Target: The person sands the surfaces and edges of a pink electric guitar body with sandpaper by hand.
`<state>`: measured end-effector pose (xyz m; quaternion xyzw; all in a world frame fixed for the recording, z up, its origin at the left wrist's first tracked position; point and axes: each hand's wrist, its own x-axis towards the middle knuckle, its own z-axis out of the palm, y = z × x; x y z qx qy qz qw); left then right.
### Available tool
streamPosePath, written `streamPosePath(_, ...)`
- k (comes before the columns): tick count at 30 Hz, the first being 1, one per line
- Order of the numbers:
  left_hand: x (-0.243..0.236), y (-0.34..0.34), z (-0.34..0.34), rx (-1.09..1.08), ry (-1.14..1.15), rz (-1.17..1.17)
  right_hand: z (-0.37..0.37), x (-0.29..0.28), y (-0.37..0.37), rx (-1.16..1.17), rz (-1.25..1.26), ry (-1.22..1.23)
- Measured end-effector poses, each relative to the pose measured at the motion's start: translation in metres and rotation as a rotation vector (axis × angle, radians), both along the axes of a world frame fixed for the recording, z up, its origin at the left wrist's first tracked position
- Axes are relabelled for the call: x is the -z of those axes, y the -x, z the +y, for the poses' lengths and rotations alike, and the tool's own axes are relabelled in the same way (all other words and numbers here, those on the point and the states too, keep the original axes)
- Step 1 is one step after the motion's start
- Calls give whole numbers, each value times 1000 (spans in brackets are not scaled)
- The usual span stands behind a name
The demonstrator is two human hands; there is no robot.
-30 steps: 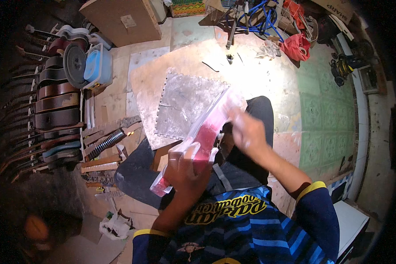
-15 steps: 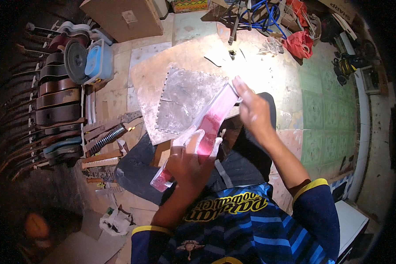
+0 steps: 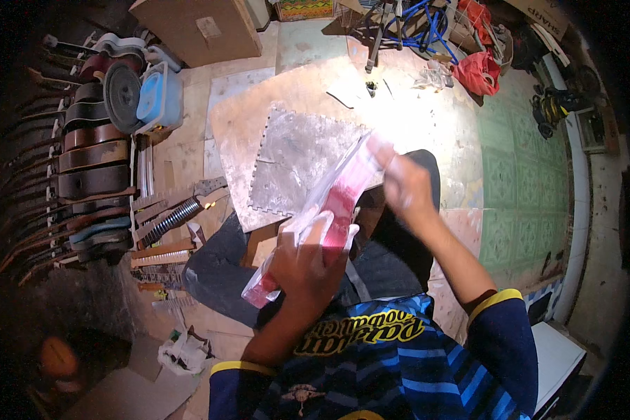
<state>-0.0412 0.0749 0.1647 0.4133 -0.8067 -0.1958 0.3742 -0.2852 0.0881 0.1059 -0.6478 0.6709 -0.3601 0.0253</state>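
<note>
Head view: to the near right of the grey mat [image 3: 297, 164], a red-and-white piece [image 3: 340, 203] is grasped by the left hand [image 3: 302, 264], fingers partly spread; by its far end, the blurred right hand's [image 3: 407, 183] grip cannot be told.

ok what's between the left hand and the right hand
In the head view, a stretch of the long red-and-white piece lies between the left hand and the right hand.

One left hand [image 3: 302, 262], one right hand [image 3: 407, 185], one red-and-white piece [image 3: 341, 203], one grey mat [image 3: 301, 161], one round grey lid [image 3: 122, 98], at least six guitars [image 3: 94, 162] (their row is too shadowed to count exactly)
</note>
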Motion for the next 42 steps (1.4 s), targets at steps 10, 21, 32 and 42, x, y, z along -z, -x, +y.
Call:
streamPosePath(10,-12,5,-5,30,-50,-55,-17,-9,7,132,20,26)
streamPosePath(21,-4,3,-9,-26,-17,-20,10,-8,-39,-53,-194,-59)
streamPosePath(32,-7,-2,-16,-49,-3,59,-4,34,41,158,-397,-179)
streamPosePath(42,-13,1,-16,-37,-17,119,4,-26,3,-68,26,-504)
